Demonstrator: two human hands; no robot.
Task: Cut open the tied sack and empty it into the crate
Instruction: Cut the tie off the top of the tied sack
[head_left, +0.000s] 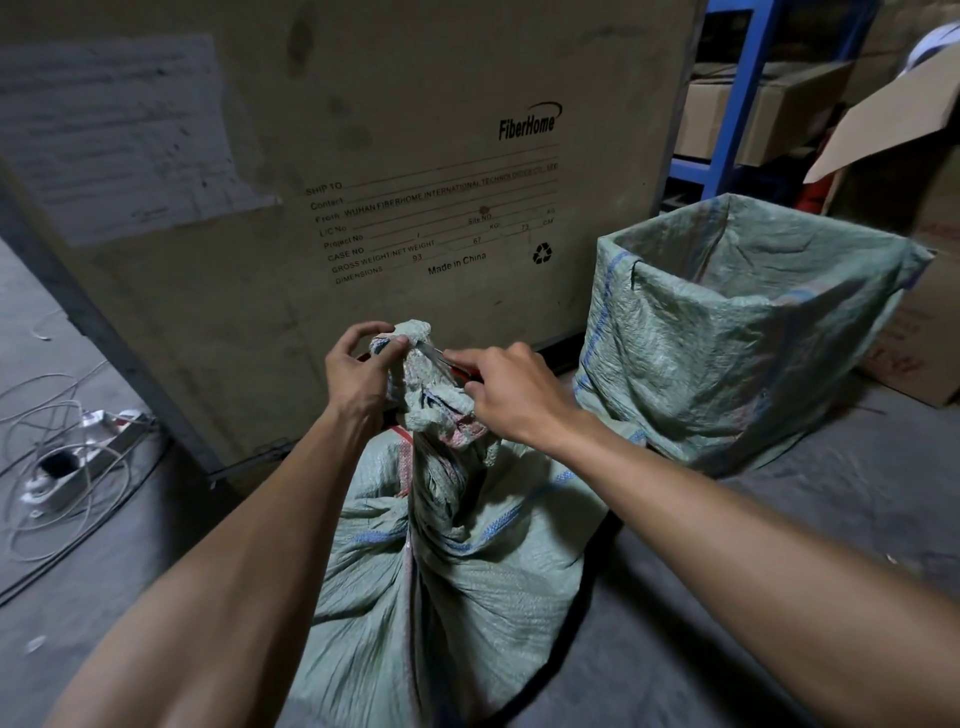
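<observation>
Concrete floor (779, 545) open rightward; left hand (358, 374) grip clamps sack (441, 545) neck, right hand (511, 397) grip clamps blade (432, 352).

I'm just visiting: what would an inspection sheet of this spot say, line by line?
Surface: grey concrete floor, dusty.
Job's things: tied sack, neck bunched; cutter at the knot; open lined bin to its right.
Clutter: power strip on the floor.
Grippers: left hand pinches the neck; right hand holds the cutter.
Cables: loose white cords, left.
Surroundings: big carton, blue rack with boxes.
</observation>
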